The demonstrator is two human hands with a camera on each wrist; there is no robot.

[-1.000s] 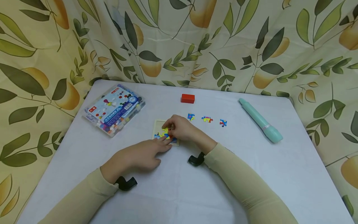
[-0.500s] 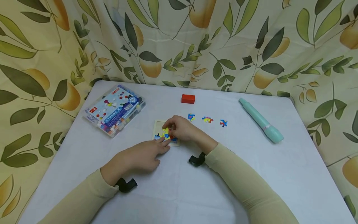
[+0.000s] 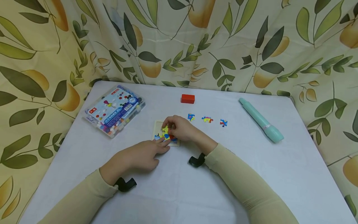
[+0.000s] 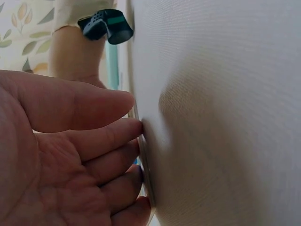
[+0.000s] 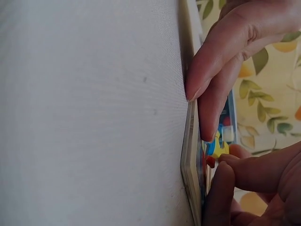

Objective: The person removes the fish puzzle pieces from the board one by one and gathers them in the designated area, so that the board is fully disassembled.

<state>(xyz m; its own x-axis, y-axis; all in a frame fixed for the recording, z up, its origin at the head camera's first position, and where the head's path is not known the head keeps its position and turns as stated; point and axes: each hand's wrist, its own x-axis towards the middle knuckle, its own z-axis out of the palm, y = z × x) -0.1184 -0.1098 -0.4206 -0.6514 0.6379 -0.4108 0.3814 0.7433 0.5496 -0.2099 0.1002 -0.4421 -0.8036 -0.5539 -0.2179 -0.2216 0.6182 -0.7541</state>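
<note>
White tabletop (image 3: 173, 193); yellow puzzle piece (image 5: 218, 149), axis apparently tilted

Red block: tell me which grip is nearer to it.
Right. In the head view, the right grip is below the red block and slightly left, at the puzzle; the left grip is lower and farther left.

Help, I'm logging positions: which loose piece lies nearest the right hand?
The leftmost loose piece; the middle piece and rightmost piece lie farther from the right hand.

Red-yellow-blue puzzle pieces (image 3: 207, 119), red block (image 3: 187, 99), leaf-patterned cloth (image 3: 179, 56)
</note>
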